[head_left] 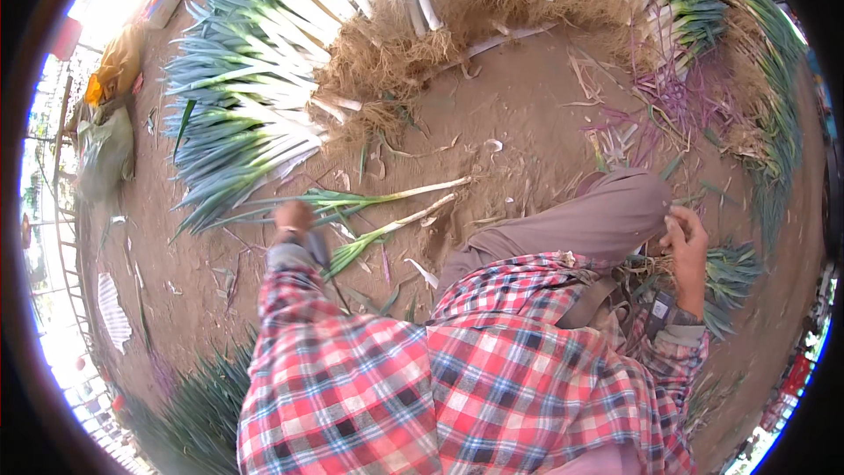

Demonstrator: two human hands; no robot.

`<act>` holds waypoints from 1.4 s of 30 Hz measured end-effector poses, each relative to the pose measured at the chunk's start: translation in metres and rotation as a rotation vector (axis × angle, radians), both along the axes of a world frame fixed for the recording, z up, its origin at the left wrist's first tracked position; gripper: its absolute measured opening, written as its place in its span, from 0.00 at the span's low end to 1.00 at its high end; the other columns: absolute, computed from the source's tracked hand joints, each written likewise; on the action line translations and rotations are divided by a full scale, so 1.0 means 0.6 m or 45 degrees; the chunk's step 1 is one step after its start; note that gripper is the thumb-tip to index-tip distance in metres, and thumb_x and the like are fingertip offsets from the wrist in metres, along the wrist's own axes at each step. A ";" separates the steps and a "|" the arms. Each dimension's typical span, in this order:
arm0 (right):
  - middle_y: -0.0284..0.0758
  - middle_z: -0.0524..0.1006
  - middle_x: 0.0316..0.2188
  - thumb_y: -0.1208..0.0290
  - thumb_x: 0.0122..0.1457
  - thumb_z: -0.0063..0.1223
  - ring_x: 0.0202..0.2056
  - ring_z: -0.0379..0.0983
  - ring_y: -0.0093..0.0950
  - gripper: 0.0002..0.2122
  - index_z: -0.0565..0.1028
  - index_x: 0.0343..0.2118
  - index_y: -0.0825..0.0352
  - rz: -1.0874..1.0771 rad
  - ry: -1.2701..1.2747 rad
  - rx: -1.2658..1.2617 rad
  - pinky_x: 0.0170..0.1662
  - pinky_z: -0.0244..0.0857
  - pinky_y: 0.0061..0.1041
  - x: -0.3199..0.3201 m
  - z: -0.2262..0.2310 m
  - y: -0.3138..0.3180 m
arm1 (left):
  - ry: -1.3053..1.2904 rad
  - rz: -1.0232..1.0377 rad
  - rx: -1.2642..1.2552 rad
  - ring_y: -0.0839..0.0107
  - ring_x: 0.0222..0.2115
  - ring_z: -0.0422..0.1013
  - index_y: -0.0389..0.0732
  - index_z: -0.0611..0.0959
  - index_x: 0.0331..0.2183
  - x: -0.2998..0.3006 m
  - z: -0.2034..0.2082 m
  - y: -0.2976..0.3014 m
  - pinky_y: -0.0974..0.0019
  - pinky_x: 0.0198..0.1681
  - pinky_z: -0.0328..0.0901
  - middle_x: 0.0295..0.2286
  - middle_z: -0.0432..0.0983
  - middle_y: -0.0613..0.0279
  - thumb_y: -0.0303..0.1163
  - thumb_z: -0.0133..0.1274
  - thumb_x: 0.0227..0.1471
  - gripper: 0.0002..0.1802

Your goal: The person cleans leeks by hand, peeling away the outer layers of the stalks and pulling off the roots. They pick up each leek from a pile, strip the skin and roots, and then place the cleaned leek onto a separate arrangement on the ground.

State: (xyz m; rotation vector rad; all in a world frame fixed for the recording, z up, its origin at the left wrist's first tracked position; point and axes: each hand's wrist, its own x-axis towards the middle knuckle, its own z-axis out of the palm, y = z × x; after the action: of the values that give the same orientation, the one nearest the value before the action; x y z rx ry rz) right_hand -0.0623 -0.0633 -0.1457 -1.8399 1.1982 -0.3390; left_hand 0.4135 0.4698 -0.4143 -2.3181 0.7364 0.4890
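Note:
My left hand is over the green leaves of a leek lying on the soil. Motion smears its fingers, so I cannot tell whether it grips the leaves. Just nearer, a second leek lies slanted, its root end to the right. My right hand is raised beside my bent knee, its fingers loosely bent and apart with nothing visible in them. Beneath and beside that wrist, a bunch of leeks rests on the ground, partly hidden by my arm.
A wide arc of leeks lies ahead, roots inward. More leeks with dry leaves lie along the right. Purple stalks and peelings litter the soil. Plastic bags stand at far left; dark green leaves spread at lower left.

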 end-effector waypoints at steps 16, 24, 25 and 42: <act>0.29 0.75 0.32 0.67 0.58 0.53 0.24 0.71 0.17 0.13 0.75 0.44 0.66 -0.474 -0.099 0.076 0.26 0.63 0.19 -0.152 0.007 0.083 | 1.843 0.624 -1.986 0.79 0.17 0.60 0.40 0.74 0.31 -0.205 0.330 -0.707 0.72 0.19 0.55 0.20 0.65 0.69 0.28 0.45 0.55 0.04; 0.34 0.76 0.32 0.66 0.62 0.49 0.29 0.75 0.23 0.12 0.73 0.43 0.69 -1.155 -0.431 0.364 0.28 0.69 0.25 -0.295 -0.115 0.141 | 2.865 0.162 -1.337 0.80 0.17 0.59 0.38 0.74 0.33 -0.607 0.562 -0.875 0.73 0.21 0.55 0.17 0.62 0.71 0.27 0.47 0.58 0.04; 0.34 0.76 0.32 0.66 0.62 0.49 0.29 0.75 0.23 0.12 0.73 0.43 0.69 -1.233 -0.443 0.356 0.28 0.69 0.25 -0.318 -0.141 0.135 | 2.933 0.252 -1.361 0.80 0.17 0.59 0.37 0.74 0.34 -0.644 0.556 -0.882 0.73 0.21 0.55 0.17 0.61 0.71 0.27 0.47 0.58 0.04; 0.60 0.75 0.40 0.60 0.48 0.60 0.43 0.72 0.56 0.24 0.73 0.40 0.78 -2.013 -0.076 0.294 0.46 0.67 0.40 -0.512 -0.627 -0.336 | 2.185 0.417 -0.696 0.78 0.18 0.59 0.34 0.70 0.38 -0.838 0.395 -1.082 0.73 0.23 0.57 0.18 0.62 0.68 0.30 0.45 0.59 0.09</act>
State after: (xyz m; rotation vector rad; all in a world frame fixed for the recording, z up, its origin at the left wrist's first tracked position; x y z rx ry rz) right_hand -0.3694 -0.2651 -0.5221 -0.3320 2.2944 -1.0067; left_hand -0.0895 -0.1793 -0.1774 -1.9407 1.2432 2.8173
